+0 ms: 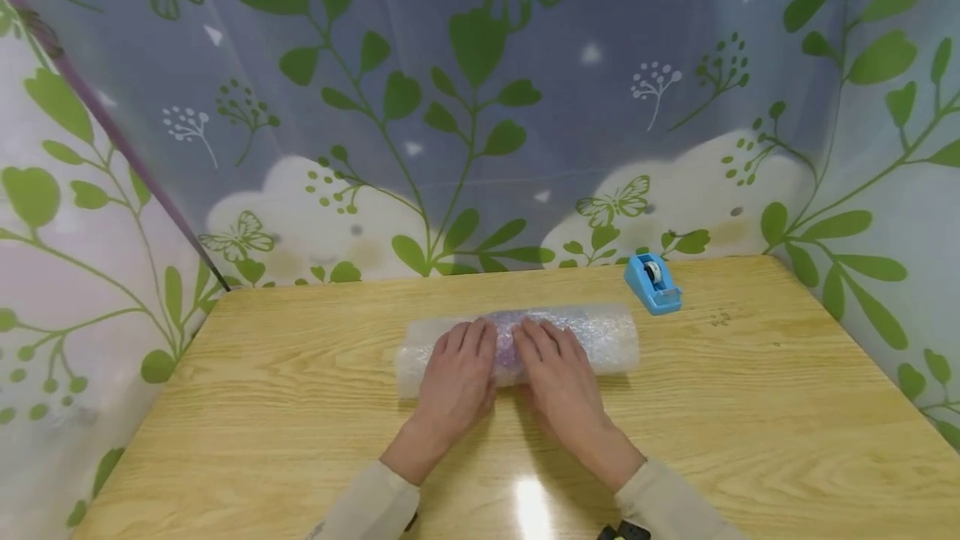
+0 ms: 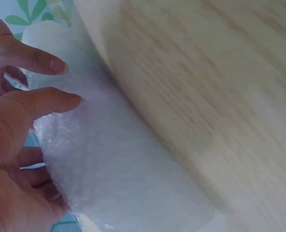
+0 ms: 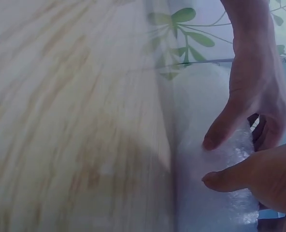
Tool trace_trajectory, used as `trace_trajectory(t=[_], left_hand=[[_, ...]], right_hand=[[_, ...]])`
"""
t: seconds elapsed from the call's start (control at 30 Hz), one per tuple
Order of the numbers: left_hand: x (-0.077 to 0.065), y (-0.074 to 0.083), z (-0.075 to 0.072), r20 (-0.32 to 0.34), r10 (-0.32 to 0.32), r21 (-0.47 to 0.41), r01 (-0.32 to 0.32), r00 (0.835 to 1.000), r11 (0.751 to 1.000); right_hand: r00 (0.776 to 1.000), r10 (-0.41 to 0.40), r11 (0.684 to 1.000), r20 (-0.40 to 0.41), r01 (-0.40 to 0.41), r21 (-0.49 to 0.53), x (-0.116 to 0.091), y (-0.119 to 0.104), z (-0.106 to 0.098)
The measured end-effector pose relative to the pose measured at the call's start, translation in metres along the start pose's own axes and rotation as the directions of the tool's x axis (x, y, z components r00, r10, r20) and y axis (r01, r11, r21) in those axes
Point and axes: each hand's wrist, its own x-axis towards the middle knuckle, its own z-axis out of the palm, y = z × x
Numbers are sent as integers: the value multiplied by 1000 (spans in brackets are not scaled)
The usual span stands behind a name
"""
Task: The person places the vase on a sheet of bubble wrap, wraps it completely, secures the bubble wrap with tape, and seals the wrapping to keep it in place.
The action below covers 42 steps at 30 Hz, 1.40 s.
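Observation:
A roll of bubble wrap (image 1: 607, 340) lies crosswise on the wooden table, with something purple (image 1: 507, 347) showing through its middle. My left hand (image 1: 459, 369) grips it left of centre, fingers over the top and thumb along the near side. Close beside it, my right hand (image 1: 558, 373) holds the roll right of centre in the same manner. Both wrist views show the thumbs pressed on the wrap (image 2: 119, 159), near each other, with the fingers reaching round the far side. Parts of those fingers are hidden behind the roll.
A blue tape dispenser (image 1: 654, 283) with a roll of tape stands at the back right of the table (image 1: 300, 407). Patterned curtains (image 1: 480, 107) with green leaves and butterflies hang behind the table and along both sides.

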Motion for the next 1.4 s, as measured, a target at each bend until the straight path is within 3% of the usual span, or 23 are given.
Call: trace_trajectory(t=[0.2,0.57,0.8,1.07,1.4], left_hand=[[8,2,-3,50,14,-5,-14,999,1000],[18,2,-2,-18,38,38,-37,999,999],[22,2,1,-41,52,63,-49,998,997],[25,1,9,-71,25,122,-16,997,992],[22,-6,1,-14,79,88,-78,997,993]], right_hand=[[1000,11,999,23,-10,-34,1,5,2],[998,55,998,22,-54,-43,6,7,9],[996,89,991,22,-87,-102,10,6,17],[995,89,989,34,-85,-121,17,6,17],[996,74,995,48,-71,-67,14,9,10]])
